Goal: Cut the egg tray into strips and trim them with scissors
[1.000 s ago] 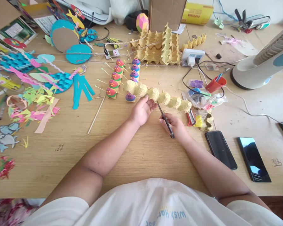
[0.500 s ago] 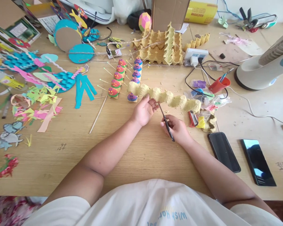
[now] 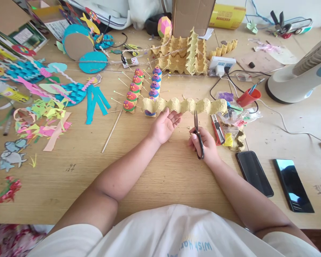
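Strip: my strip (image 3: 188,105) was pale yellow egg-carton pulp, matt and rough, with six rounded bumps in a line and dips between them.
Place: it lay crosswise in front of me over the bench (image 3: 149,192), partly hiding the near end of the purple row (image 3: 155,85).
Left hand: my left hand (image 3: 162,128) held the strip, palm up, thumb at its near edge, fingers loosely curled below.
Right hand: my right hand (image 3: 205,144) gripped the scissors (image 3: 196,123), blades close together.
Tip: it reached the strip's near edge between the fourth and fifth bumps from the left; I couldn't tell whether it touched.
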Demonstrator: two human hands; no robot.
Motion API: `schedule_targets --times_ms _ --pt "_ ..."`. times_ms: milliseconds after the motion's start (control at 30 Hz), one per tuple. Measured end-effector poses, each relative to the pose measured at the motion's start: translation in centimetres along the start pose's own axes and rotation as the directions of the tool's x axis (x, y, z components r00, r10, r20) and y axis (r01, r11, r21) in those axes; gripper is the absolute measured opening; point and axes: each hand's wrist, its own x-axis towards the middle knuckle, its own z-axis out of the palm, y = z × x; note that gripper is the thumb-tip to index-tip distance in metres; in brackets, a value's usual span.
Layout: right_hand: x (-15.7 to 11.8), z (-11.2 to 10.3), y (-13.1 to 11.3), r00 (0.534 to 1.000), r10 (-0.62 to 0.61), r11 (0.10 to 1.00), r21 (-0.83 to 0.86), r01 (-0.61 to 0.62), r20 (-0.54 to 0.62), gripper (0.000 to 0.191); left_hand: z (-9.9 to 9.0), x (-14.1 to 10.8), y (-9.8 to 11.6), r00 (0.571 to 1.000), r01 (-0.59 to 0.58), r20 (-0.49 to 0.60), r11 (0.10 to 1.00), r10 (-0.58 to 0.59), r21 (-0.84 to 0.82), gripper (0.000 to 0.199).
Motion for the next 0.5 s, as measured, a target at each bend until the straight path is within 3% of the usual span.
schedule_targets --times_ms 500 --pt "0.12 0.15 -0.69 0.995 0.104 0.994 0.046 -0.103 -0.009 0.061 0.1 -0.2 -0.48 0.998 -0.058 0.01 0.994 0.057 0.092 0.024"
